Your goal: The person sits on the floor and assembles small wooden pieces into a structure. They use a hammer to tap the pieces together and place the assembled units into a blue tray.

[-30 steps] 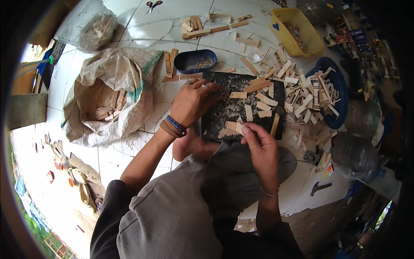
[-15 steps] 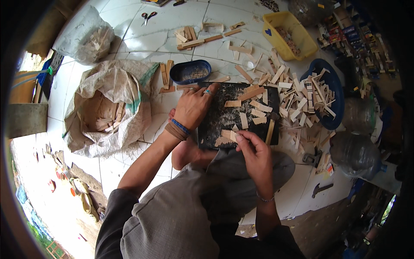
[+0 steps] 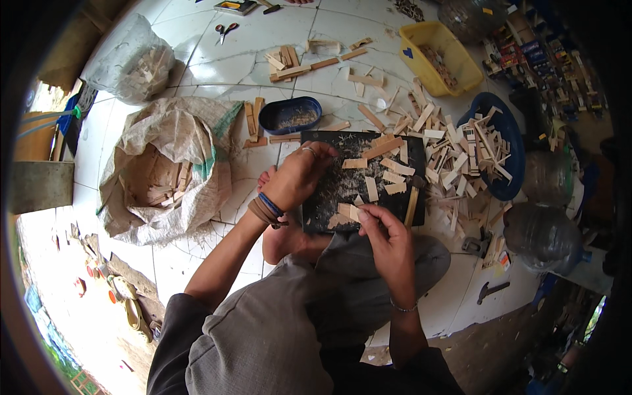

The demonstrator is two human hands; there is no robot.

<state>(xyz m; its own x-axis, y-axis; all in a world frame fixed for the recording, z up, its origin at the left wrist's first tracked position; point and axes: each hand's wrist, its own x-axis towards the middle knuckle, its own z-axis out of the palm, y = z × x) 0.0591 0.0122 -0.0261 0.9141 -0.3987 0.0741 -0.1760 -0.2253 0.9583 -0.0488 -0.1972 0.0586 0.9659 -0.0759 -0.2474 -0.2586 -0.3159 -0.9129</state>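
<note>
A dark, scuffed board (image 3: 322, 197) lies in front of my crossed legs, strewn with sawdust and small pale wooden pieces (image 3: 372, 189). Over its left part, my left hand (image 3: 296, 178) has its fingers drawn together; whatever may be between them is hidden. My right hand (image 3: 390, 242), at the board's near edge, pinches a small wooden piece (image 3: 350, 212) between thumb and fingers. A hammer (image 3: 413, 201) rests on the board's right side, its handle pointing towards me. A longer wooden strip (image 3: 383, 148) lies on the far part of the board.
A blue oval dish (image 3: 289, 125) stands beyond the board. To the right are a heap of wood offcuts (image 3: 438, 131), a blue basin (image 3: 512, 178) and a yellow tub (image 3: 471, 79). An open sack (image 3: 118, 191) stands left. Scissors (image 3: 226, 31) and another hammer (image 3: 492, 290) lie on the tiles.
My left hand has drawn back slightly from the board's far edge, and its fingers have curled together. The right hand has barely moved and keeps its pinch on the wooden piece.
</note>
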